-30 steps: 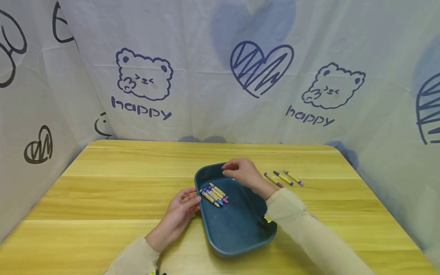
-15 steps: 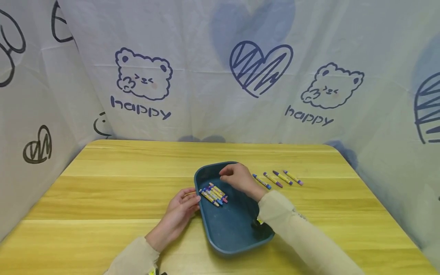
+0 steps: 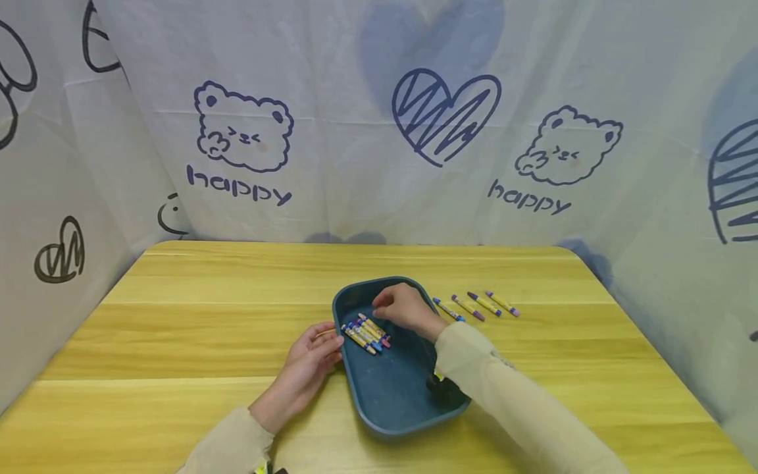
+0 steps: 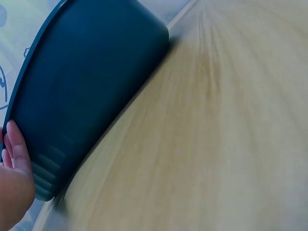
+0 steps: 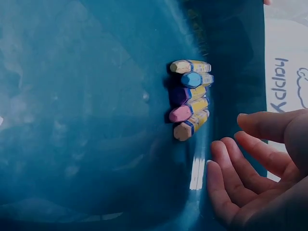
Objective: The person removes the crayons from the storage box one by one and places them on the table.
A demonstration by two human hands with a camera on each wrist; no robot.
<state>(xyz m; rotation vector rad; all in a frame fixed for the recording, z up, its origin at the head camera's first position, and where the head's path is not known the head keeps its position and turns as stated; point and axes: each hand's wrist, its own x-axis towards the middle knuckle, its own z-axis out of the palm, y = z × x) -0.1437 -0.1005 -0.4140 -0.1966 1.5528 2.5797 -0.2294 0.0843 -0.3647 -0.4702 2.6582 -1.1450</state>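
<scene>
A dark teal tray (image 3: 403,395) stands on the table, holding several wax crayons (image 3: 366,334) side by side near its left wall. Their pale, blue, purple and pink tips show in the right wrist view. My left hand (image 3: 310,362) rests against the tray's left side, fingers and thumb touching the outer wall near the rim. Over the tray's far part hangs my right hand (image 3: 405,308), close to the crayons' far ends. In the right wrist view, that right hand (image 5: 260,168) has loosely bent fingers with nothing between them.
Several more crayons (image 3: 485,304) lie in a slanted row on the wooden table (image 3: 195,329), just right of the tray. A white curtain (image 3: 343,164) with bear and heart drawings hangs behind the table and along its sides.
My right hand has moved left and slightly lower over the tray, toward the crayons. A blue-ended crayon on the table, earlier covered by that hand, now shows. My left hand stays put.
</scene>
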